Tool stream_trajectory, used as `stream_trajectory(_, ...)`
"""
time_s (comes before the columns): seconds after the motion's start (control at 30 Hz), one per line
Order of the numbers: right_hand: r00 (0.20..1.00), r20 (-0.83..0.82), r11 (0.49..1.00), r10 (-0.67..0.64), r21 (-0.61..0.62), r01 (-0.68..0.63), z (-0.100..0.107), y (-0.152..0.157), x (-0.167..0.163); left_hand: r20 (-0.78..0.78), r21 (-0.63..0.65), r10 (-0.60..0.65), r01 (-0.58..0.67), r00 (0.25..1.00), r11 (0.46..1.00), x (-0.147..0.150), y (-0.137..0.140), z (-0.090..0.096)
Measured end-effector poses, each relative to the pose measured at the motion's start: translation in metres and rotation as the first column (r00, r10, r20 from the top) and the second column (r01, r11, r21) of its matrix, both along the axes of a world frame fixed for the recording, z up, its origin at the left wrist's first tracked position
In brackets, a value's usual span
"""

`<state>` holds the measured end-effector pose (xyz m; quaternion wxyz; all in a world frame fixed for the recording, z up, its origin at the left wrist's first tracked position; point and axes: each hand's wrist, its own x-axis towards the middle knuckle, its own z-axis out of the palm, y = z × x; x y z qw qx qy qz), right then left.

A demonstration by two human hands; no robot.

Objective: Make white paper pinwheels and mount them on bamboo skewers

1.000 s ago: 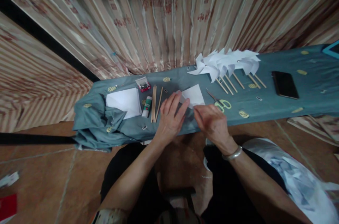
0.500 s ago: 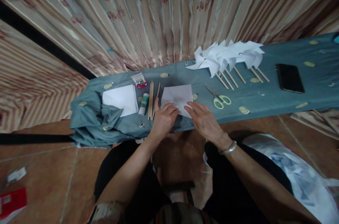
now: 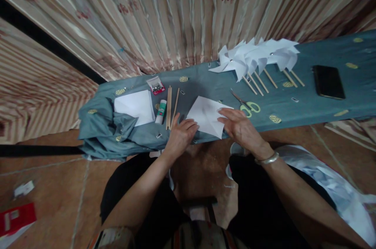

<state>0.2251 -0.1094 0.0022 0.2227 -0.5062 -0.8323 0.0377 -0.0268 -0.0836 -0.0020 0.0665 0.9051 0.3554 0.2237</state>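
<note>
A square sheet of white paper (image 3: 205, 113) lies turned on the cloth in front of me, one corner pointing toward the near edge. My right hand (image 3: 242, 128) pinches its right side between thumb and fingers. At the left corner, the fingers of my left hand (image 3: 182, 133) rest stretched out on the paper, with the thumb apart. Just beyond the left thumb lie several thin wooden sticks (image 3: 169, 108). Scissors with green handles (image 3: 249, 108) lie open beyond my right hand.
A glue stick (image 3: 161, 111), a stack of white paper (image 3: 135, 107) and a small box of metal pins (image 3: 156, 85) are at the left. Several white paper pinwheels (image 3: 255, 59) on sticks lie at the back right, near a black phone (image 3: 328, 82). A striped curtain (image 3: 188, 17) hangs behind.
The paper has been turned, so a corner now points toward me. My right hand has moved to the right with its edge, while the left stays near the left corner.
</note>
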Motion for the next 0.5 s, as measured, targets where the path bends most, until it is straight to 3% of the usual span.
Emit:
stream_trajectory(0.13, 0.978, -0.204, 0.971, -0.032, -0.238, -0.018, 0.002, -0.006, 0.015, 0.012, -0.029, 0.01, -0.009, 1.0, 1.0, -0.002, -0.002, 0.001)
stream_trajectory(0.27, 0.894, -0.372, 0.894, -0.249, -0.444, 0.064, 0.005, -0.007, 0.018, 0.047, -0.058, 0.023, -0.02, 0.999, 0.998, 0.0, -0.003, 0.002)
stream_trajectory(0.37, 0.813, -0.446, 0.855, -0.373, -0.506, 0.115, 0.004, -0.004, 0.017, 0.078, -0.071, 0.05, -0.045, 0.996, 0.997, 0.001, 0.001, 0.0)
stream_trajectory(0.5, 0.745, -0.513, 0.841, -0.426, -0.528, 0.118, -0.001, 0.001, 0.013, 0.095, -0.117, 0.096, -0.084, 0.991, 0.99, 0.002, 0.007, -0.005)
